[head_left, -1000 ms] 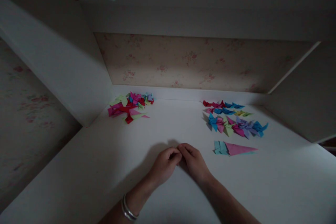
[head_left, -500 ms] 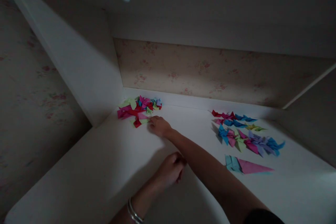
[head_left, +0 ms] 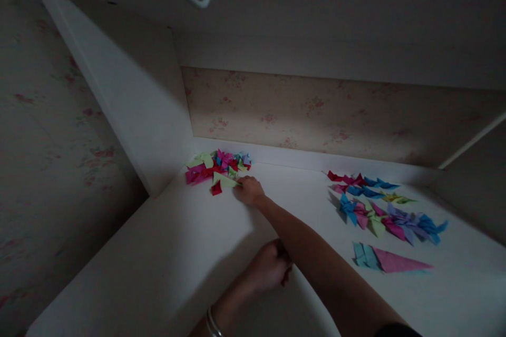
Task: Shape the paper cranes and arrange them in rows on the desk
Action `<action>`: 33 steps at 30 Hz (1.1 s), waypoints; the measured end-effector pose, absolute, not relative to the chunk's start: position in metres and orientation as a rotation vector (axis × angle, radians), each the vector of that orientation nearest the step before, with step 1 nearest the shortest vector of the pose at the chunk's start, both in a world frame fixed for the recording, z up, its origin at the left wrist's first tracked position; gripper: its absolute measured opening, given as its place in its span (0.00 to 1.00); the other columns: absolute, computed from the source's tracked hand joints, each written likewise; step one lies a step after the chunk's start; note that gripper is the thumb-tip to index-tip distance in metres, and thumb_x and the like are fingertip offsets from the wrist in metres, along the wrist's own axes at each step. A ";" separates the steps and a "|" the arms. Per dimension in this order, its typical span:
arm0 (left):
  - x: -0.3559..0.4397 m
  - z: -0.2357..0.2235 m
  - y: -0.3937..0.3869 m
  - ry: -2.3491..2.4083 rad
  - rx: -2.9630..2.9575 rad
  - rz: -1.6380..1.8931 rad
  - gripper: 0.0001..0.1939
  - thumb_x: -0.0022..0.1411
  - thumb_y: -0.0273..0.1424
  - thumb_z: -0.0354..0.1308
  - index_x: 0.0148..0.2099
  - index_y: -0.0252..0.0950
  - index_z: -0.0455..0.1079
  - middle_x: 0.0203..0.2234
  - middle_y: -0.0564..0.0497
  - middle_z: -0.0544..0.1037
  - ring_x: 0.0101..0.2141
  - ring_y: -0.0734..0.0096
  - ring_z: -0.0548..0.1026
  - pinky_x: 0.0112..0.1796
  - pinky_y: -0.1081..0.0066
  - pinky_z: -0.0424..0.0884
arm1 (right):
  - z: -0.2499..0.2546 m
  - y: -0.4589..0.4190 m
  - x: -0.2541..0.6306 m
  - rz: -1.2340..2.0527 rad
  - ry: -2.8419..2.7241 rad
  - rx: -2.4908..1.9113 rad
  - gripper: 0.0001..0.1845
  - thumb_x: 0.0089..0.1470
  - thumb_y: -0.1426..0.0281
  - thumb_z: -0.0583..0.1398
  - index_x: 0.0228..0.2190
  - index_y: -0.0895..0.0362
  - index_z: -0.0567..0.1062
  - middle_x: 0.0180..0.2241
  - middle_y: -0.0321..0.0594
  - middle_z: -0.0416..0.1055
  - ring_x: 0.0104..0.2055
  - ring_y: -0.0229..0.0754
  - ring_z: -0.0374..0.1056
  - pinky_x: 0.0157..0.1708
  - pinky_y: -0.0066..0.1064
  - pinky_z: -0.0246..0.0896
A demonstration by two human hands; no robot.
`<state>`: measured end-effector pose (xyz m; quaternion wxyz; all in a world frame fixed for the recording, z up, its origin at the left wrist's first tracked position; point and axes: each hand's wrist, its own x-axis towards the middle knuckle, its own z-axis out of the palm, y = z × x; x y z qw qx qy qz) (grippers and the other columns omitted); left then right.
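My right hand (head_left: pixel 249 191) reaches far across the white desk (head_left: pixel 166 253) to a pile of small folded paper pieces (head_left: pixel 216 167) in red, pink, green and blue at the back left corner. Its fingers pinch a pale green triangular piece (head_left: pixel 226 180) at the pile's near edge. My left hand (head_left: pixel 271 269), with bangles on the wrist, rests curled on the desk close to me, under my right forearm. A small red bit shows at its fingers; I cannot make out what it is.
At the right lie rows of assembled colourful paper shapes (head_left: pixel 379 205) and a pink triangle joined to a light blue piece (head_left: pixel 389 260). A white side panel (head_left: pixel 130 110) stands at the left. Floral wallpaper (head_left: pixel 316 116) backs the desk under a shelf.
A second ago both hands were together at the desk's middle. My right hand has since reached to the left pile and pinched a green piece. The left hand stayed curled near me.
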<state>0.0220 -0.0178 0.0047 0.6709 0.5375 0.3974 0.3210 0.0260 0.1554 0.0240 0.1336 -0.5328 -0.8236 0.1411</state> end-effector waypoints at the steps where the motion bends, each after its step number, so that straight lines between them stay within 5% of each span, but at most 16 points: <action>1: 0.022 0.005 -0.018 0.901 1.210 0.724 0.06 0.56 0.31 0.49 0.34 0.34 0.65 0.17 0.58 0.62 0.16 0.80 0.60 0.17 0.78 0.59 | 0.027 0.155 0.029 0.435 -2.362 -1.541 0.15 0.56 0.66 0.53 0.41 0.58 0.75 0.42 0.49 0.72 0.46 0.49 0.66 0.44 0.36 0.58; 10: 0.019 0.009 -0.013 0.963 1.047 0.906 0.08 0.56 0.34 0.52 0.30 0.35 0.62 0.19 0.58 0.62 0.16 0.81 0.60 0.16 0.78 0.54 | 0.053 0.133 0.075 0.766 -1.915 -1.470 0.15 0.58 0.65 0.51 0.34 0.58 0.76 0.34 0.44 0.76 0.35 0.42 0.71 0.37 0.30 0.60; 15: 0.016 0.011 -0.008 0.972 0.879 1.126 0.16 0.59 0.44 0.51 0.39 0.36 0.63 0.30 0.56 0.64 0.16 0.84 0.60 0.16 0.78 0.55 | 0.058 0.073 0.115 1.021 -1.629 -1.362 0.21 0.61 0.60 0.46 0.40 0.59 0.73 0.39 0.45 0.75 0.33 0.38 0.72 0.32 0.28 0.65; 20: 0.015 0.023 -0.012 0.981 0.960 1.201 0.23 0.60 0.48 0.51 0.48 0.36 0.65 0.35 0.51 0.68 0.22 0.80 0.65 0.19 0.78 0.58 | 0.046 -0.002 0.148 1.497 -0.959 -1.052 0.16 0.54 0.58 0.60 0.38 0.58 0.73 0.38 0.43 0.74 0.32 0.37 0.69 0.33 0.29 0.65; 33: 0.026 0.024 -0.020 1.049 1.139 1.097 0.18 0.52 0.45 0.61 0.28 0.32 0.71 0.17 0.56 0.66 0.20 0.77 0.63 0.21 0.77 0.57 | 0.005 -0.047 0.153 1.628 -0.886 -0.919 0.16 0.51 0.59 0.63 0.36 0.60 0.76 0.30 0.42 0.74 0.27 0.35 0.65 0.27 0.26 0.57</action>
